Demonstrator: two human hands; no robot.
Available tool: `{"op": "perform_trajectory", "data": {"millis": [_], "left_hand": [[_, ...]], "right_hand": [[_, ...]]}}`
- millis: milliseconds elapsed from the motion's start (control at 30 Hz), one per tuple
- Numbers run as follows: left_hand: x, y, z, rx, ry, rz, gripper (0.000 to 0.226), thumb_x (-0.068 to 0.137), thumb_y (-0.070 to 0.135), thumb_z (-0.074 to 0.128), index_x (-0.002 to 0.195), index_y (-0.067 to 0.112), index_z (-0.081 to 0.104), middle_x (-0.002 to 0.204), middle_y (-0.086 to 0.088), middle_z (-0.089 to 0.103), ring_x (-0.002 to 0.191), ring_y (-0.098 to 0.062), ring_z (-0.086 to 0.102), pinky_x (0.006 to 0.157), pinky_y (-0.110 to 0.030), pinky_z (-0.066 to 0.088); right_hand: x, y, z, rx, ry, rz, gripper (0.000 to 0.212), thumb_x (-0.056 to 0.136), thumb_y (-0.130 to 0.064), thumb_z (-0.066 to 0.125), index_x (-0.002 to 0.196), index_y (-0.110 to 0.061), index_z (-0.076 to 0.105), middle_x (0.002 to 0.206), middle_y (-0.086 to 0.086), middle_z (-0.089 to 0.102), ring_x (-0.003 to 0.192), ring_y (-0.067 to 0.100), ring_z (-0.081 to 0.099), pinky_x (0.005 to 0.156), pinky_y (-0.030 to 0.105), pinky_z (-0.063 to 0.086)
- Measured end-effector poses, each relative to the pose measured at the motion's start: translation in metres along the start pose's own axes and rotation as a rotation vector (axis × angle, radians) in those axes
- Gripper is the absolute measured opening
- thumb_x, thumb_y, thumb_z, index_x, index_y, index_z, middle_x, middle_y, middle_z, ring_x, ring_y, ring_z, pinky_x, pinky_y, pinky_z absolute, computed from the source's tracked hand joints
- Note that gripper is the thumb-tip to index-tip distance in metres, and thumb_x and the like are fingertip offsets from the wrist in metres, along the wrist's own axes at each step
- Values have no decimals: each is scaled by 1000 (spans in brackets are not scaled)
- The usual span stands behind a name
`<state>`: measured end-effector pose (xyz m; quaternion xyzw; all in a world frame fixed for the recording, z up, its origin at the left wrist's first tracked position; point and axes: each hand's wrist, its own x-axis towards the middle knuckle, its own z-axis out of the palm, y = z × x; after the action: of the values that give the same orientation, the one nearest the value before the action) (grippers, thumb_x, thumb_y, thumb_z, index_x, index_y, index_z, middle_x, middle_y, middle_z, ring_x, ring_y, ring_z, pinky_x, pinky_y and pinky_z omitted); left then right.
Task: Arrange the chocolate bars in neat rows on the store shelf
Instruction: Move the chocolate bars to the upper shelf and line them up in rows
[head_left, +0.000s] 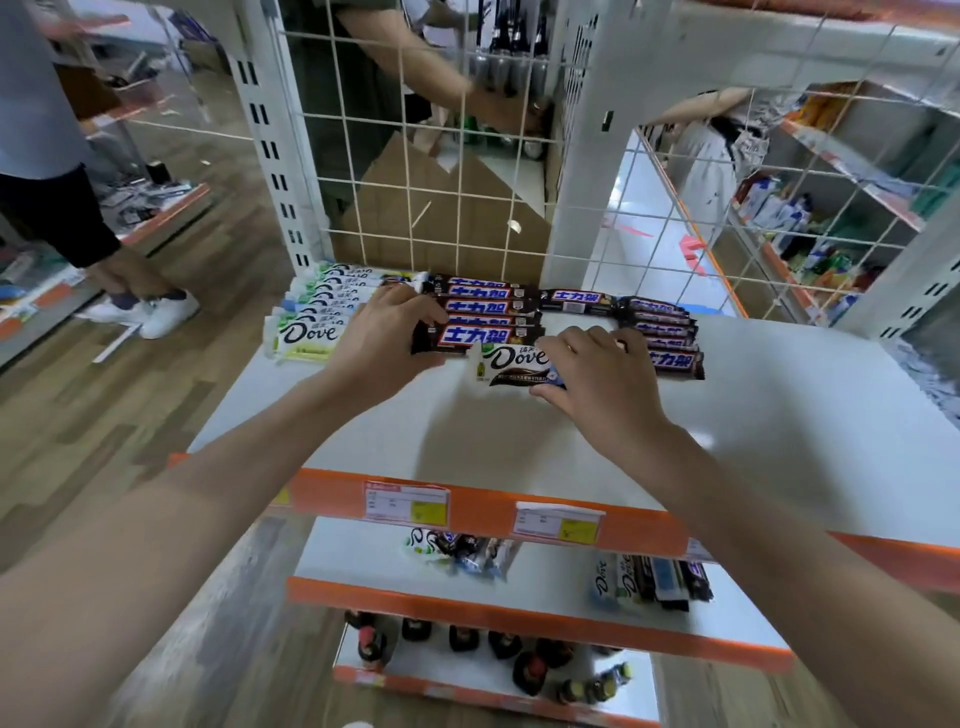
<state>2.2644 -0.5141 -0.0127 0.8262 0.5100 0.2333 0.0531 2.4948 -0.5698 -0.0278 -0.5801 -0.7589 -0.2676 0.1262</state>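
Top shelf: a white board with an orange front lip, carrying all the rows of bars at its back edge, the front part bare.
Green-white Dove bars: lay in a stack-like row at the shelf's far left, each overlapping the next, the nearest one showing its full name.
Left hand: rested on the left end of the middle row, fingers curled down over the front dark bar and touching it; whether they truly gripped it could not be told.
Middle row of dark bars: brown wrappers with blue-and-white lettering, lying one behind another just beside the Dove row.
Loose Dove bar: white and brown wrapper, lying crosswise at the front of the middle row, touching the nearest dark bar.
Right hand: held the right end of the loose Dove bar, fingers over its top and thumb under its near edge.
Single dark bar: lay alone at the back, between the two dark rows.
Right row of dark bars: same wrappers, fanned one behind another, to the right of the right hand.
Price tags: two on the orange lip.
Second shelf: held two loose heaps of mixed bars, left and right.
Bottom shelf: held dark bottles standing upright.
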Motion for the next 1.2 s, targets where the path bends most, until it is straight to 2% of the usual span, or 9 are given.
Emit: {"op": "perform_trajectory", "data": {"millis": [133, 267, 367, 533, 667, 800, 933, 1200], "left_hand": [[-11, -24, -16, -19, -29, 4, 43, 73, 31, 78, 111, 18, 62, 113, -6, 58, 107, -27, 49, 85, -38, 41], [-20, -54, -33, -16, -46, 0, 40, 74, 21, 77, 111, 18, 62, 112, -7, 58, 107, -28, 48, 84, -37, 40], [-26, -76, -44, -21, -46, 9, 40, 75, 23, 77, 112, 16, 62, 112, -9, 58, 107, -29, 49, 85, -38, 40], [-36, -109, -54, -43, -55, 14, 41, 75, 26, 76, 111, 13, 62, 112, -11, 59, 105, -30, 50, 85, -38, 39], [-40, -131, -59, -46, -49, 25, 38, 76, 22, 76, 110, 13, 62, 113, -9, 59, 107, -30, 50, 86, -36, 38], [-41, -148, -62, -52, -32, 22, 37, 77, 14, 73, 112, 13, 62, 115, -8, 60, 110, -28, 50, 85, -28, 33], [-44, -154, -66, -68, -22, 5, 36, 79, 13, 71, 114, 12, 62, 112, -9, 59, 105, -26, 49, 81, -25, 32], [-46, -154, -68, -67, -20, 13, 34, 80, 14, 70, 113, 11, 62, 109, -11, 59, 100, -26, 51, 80, -29, 36]], "right_hand": [[10, -33, -5, 33, -51, 22, 45, 62, -42, 83, 96, -16, 68, 87, 2, 67, 81, 26, 64, 79, 41, 47], [23, -64, -6, 63, -56, 44, 44, 67, -42, 79, 99, -15, 68, 91, 3, 67, 87, 26, 62, 80, 40, 43], [33, -87, -5, 67, -43, 48, 44, 64, -42, 80, 98, -16, 68, 89, 2, 67, 85, 25, 63, 78, 37, 43], [49, -124, 0, 72, -74, 35, 42, 72, -42, 75, 104, -16, 66, 96, 3, 66, 92, 25, 61, 81, 39, 40], [62, -149, 2, 63, -51, 27, 41, 68, -40, 79, 99, -16, 67, 92, 3, 67, 86, 25, 62, 81, 40, 43], [76, -169, 5, 83, -17, 26, 42, 62, -35, 85, 95, -14, 69, 91, 4, 68, 85, 26, 64, 81, 42, 46], [87, -183, 12, 119, -8, 23, 45, 55, -31, 89, 92, -15, 69, 87, 2, 68, 83, 25, 64, 77, 39, 47], [90, -191, 19, 120, 16, 18, 42, 49, -27, 91, 82, -16, 68, 82, 0, 66, 78, 23, 63, 70, 33, 46]]}}
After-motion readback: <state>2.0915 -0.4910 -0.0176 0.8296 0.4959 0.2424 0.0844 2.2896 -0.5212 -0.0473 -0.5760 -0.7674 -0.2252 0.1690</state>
